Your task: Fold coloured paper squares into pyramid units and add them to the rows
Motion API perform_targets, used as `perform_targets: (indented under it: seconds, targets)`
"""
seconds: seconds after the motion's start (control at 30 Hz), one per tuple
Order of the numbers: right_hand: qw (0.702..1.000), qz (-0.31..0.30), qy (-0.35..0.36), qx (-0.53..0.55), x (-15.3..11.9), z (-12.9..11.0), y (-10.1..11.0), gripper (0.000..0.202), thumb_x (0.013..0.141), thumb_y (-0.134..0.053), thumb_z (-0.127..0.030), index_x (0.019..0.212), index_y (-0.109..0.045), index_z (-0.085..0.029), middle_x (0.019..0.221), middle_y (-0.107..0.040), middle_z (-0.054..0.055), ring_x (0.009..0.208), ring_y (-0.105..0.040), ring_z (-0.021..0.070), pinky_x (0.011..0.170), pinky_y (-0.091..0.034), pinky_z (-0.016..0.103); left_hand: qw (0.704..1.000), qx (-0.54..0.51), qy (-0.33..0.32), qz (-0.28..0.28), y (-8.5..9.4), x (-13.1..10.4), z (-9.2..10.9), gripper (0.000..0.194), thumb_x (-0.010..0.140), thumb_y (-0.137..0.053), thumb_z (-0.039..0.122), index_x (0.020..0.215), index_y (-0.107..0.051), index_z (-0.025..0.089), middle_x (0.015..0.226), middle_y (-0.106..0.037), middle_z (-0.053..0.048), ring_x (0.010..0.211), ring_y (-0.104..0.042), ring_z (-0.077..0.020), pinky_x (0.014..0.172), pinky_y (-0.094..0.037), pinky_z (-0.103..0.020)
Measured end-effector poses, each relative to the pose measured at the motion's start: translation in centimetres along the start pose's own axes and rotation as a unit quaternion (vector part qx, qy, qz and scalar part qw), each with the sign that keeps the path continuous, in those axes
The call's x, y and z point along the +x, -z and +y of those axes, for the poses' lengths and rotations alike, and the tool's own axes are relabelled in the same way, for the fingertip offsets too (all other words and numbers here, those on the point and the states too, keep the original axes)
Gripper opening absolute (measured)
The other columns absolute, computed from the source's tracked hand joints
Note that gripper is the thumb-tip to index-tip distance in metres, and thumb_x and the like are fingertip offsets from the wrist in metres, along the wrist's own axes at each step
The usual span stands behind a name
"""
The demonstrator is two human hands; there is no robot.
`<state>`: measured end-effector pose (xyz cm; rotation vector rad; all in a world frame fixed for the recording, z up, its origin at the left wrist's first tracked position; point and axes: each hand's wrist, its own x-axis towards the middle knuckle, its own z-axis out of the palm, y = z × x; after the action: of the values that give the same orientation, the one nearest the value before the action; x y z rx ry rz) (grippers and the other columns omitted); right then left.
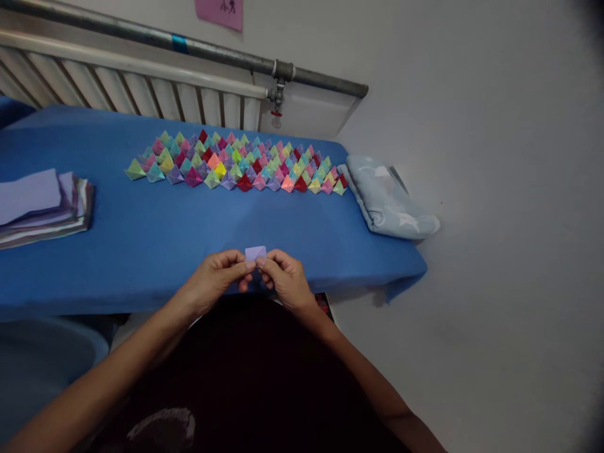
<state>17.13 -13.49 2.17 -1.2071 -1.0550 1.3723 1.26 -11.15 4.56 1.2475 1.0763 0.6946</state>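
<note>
A small folded piece of light purple paper (pixel 255 253) is held up between both hands near the front edge of the blue-covered table (pixel 155 251). My left hand (pixel 218 277) pinches its lower left side between thumb and fingers. On the other side, my right hand (pixel 287 277) pinches the lower right part, its thumb on the paper's face. Both thumbs are close together at the bottom of the paper. Beyond the hands, several rows of small folded paper shapes (pixel 244 183) in many colours stand on the cloth.
Stacked purple and other coloured paper sheets (pixel 31 196) lie at the left. A folded light blue patterned cloth (pixel 384 198) rests at the table's right end. Behind the table are a radiator (pixel 141 88) and a metal pipe (pixel 226 58); a wall stands to the right.
</note>
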Motion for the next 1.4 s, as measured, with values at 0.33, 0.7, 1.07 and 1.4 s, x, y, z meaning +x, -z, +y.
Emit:
perform_targets:
  seconds: [0.33, 0.7, 1.07, 1.4]
  targets:
    - [0.996, -0.050, -0.073, 0.018, 0.1, -0.5, 0.2, 0.031, 0.074, -0.069, -0.040, 0.061, -0.049, -0.020, 0.053, -0.047, -0.008, 0.044, -0.035, 0.0041, 0.045, -0.027, 0.020, 1.000, -0.003, 0.013, -0.016, 1.0, 0.6, 0.3, 0.032, 0.072, -0.073, 0.049, 0.063, -0.061, 0.020, 0.058, -0.062, 0.001, 0.059, -0.056, -0.0129, 0.067, -0.048, -0.028]
    - [0.998, 0.005, -0.040, -0.051, 0.5, -0.3, 1.0, 0.022, 0.074, -0.066, -0.039, 0.065, -0.058, -0.020, 0.053, -0.051, -0.007, 0.045, -0.039, 0.0053, 0.044, -0.027, 0.020, 0.995, -0.043, 0.083, -0.031, 1.1, 1.0, 0.1, 0.026, 0.067, -0.076, 0.042, 0.064, -0.066, 0.018, 0.063, -0.065, -0.001, 0.056, -0.056, -0.0115, 0.058, -0.048, -0.026]
    - [0.996, 0.083, 0.044, 0.001, 0.3, 0.8, 0.4, 0.027, 0.074, -0.070, -0.036, 0.093, -0.056, -0.024, 0.062, -0.057, -0.008, 0.054, -0.054, 0.0087, 0.047, -0.034, 0.020, 0.995, -0.079, 0.066, 0.004, 0.4, 1.2, -0.3, 0.028, 0.061, -0.080, 0.034, 0.077, -0.064, 0.018, 0.067, -0.065, 0.001, 0.060, -0.059, -0.0120, 0.057, -0.048, -0.025]
    - [0.998, 0.055, 0.038, -0.004, 0.0, 1.0, 0.6, 0.029, 0.074, -0.067, -0.035, 0.100, -0.060, -0.024, 0.062, -0.056, -0.008, 0.050, -0.051, 0.0085, 0.049, -0.038, 0.022, 0.997, -0.061, 0.036, 0.031, 0.4, 1.4, -0.3, 0.027, 0.061, -0.078, 0.034, 0.079, -0.066, 0.019, 0.064, -0.064, 0.003, 0.057, -0.057, -0.0118, 0.062, -0.050, -0.028]
